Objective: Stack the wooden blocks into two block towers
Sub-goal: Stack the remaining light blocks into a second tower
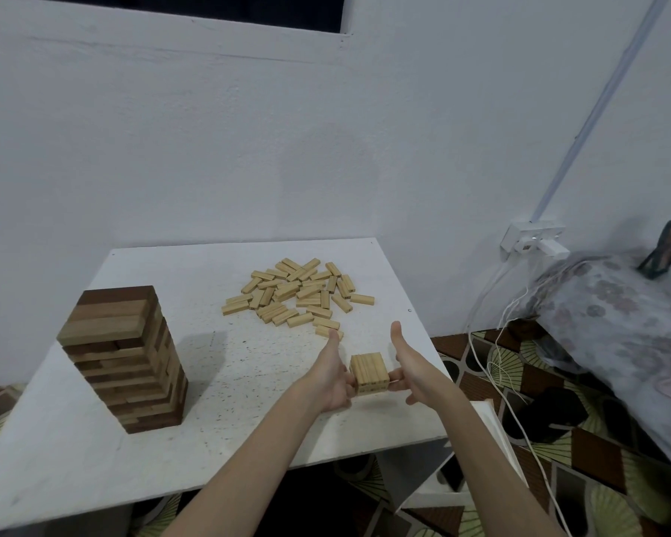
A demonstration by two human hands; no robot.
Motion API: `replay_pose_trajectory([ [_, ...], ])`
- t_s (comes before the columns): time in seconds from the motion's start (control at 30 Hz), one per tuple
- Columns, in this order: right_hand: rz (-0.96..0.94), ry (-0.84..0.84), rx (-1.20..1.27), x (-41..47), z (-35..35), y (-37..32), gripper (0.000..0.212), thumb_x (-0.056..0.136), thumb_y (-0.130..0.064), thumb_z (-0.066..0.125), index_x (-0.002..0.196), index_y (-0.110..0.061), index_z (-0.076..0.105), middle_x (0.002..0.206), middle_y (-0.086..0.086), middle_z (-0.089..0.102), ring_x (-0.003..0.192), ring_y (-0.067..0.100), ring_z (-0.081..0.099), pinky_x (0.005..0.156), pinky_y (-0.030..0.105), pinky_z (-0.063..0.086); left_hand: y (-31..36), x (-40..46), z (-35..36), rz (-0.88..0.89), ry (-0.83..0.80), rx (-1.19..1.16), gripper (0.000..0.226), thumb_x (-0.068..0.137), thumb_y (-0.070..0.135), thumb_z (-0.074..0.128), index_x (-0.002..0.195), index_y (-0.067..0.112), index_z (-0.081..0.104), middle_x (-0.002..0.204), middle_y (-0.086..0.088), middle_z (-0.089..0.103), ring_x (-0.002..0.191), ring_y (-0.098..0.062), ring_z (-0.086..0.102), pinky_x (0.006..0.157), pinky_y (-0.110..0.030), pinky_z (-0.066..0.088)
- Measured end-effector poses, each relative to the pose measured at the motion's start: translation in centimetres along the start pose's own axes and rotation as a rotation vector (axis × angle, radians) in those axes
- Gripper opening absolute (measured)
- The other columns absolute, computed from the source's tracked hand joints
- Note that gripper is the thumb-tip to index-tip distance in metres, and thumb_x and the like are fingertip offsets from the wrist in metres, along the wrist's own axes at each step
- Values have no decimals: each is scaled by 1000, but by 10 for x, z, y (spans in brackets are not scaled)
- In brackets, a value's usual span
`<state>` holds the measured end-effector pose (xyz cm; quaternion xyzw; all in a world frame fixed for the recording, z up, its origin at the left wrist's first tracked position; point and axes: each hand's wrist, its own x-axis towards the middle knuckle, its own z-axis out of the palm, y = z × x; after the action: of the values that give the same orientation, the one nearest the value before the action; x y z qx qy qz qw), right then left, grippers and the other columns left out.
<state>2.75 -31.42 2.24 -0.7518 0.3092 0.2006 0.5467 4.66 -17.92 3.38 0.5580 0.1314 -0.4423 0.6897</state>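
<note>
Head view: on the white table (pixel 74 451), a finished dark tower (pixel 126 358) is seen at nine o'clock and loose blocks (pixel 299 294) at twelve. A small pale stack (pixel 369 373) is squared between the left hand (pixel 332 377) and right hand (pixel 411 366), fingers straight, pressing its sides. Light, stiff and easily toppled, it is best held by opposite faces.

A home room, by the look of it. A patterned floor mat (pixel 558 451), a floral fabric bundle (pixel 616 323) and a wall socket (pixel 531 236) surround the white table (pixel 94 459).

left hand (pixel 332 375) fingers: behind small stack (pixel 369 373) | forearms: cut off below
</note>
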Motion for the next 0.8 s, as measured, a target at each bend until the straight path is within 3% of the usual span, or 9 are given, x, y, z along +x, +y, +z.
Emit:
replay_pose_trajectory([
  [0.1, -11, -2, -19, -2, 0, 0, 91, 86, -74, 5, 151, -12, 20, 142, 21, 45, 131, 35, 43, 108, 53, 27, 0, 3, -1, -2, -15, 28, 89, 92, 65, 1, 146, -5, 12, 150, -25, 12, 142, -34, 8, 118, -44, 4],
  [0.17, -55, 43, -71, -2, -1, -3, 90, 87, -73, 7, 148, -10, 28, 138, 18, 49, 125, 32, 48, 103, 46, 32, 1, 8, -7, 10, 18, 45, 86, 93, 65, 8, 148, -2, 11, 152, -25, 19, 140, -37, 24, 116, -47, 15],
  [0.23, -148, 110, -152, -2, -4, -7, 90, 82, -82, 9, 133, -17, 45, 125, 10, 55, 113, 23, 53, 97, 39, 33, 4, 14, -19, 77, 111, 123, 76, 95, 60, 20, 147, 4, 21, 147, -21, 30, 131, -36, 38, 109, -45, 28],
  [0.3, -256, 169, -183, -1, -5, -12, 77, 88, -76, 21, 132, -18, 46, 132, 5, 50, 121, 21, 48, 102, 37, 32, 10, 17, -34, 195, 217, 318, 56, 98, 52, 29, 135, 10, 37, 132, -14, 43, 115, -28, 46, 97, -39, 37],
  [0.37, -345, 220, -192, -2, -1, -17, 56, 99, -48, 38, 142, -12, 37, 145, 10, 42, 132, 24, 41, 104, 33, 33, 13, 18, -50, 327, 319, 485, 44, 100, 42, 35, 130, 10, 41, 126, -10, 46, 111, -24, 46, 92, -34, 38],
  [0.43, -431, 255, -220, -3, 12, -20, 45, 99, -34, 46, 139, -13, 43, 139, 10, 48, 126, 22, 47, 98, 29, 38, 11, 16, -68, 450, 418, 593, 42, 100, 32, 40, 134, 9, 41, 132, -9, 48, 117, -22, 47, 92, -30, 38],
  [0.67, -631, 288, -383, 9, 77, -23, 27, 96, -14, 51, 121, -11, 61, 120, 3, 61, 108, 14, 55, 88, 19, 40, -21, 13, -125, 675, 647, 773, 29, 99, 17, 42, 125, 8, 53, 125, -6, 57, 113, -16, 51, 94, -24, 39],
  [0.8, -655, 280, -536, 33, 84, -27, 26, 93, -12, 54, 117, -15, 62, 119, 2, 60, 104, 15, 55, 92, 27, 45, -18, 23, -138, 756, 692, 948, 27, 97, 12, 42, 120, 10, 56, 120, -3, 58, 111, -14, 50, 90, -18, 35],
])
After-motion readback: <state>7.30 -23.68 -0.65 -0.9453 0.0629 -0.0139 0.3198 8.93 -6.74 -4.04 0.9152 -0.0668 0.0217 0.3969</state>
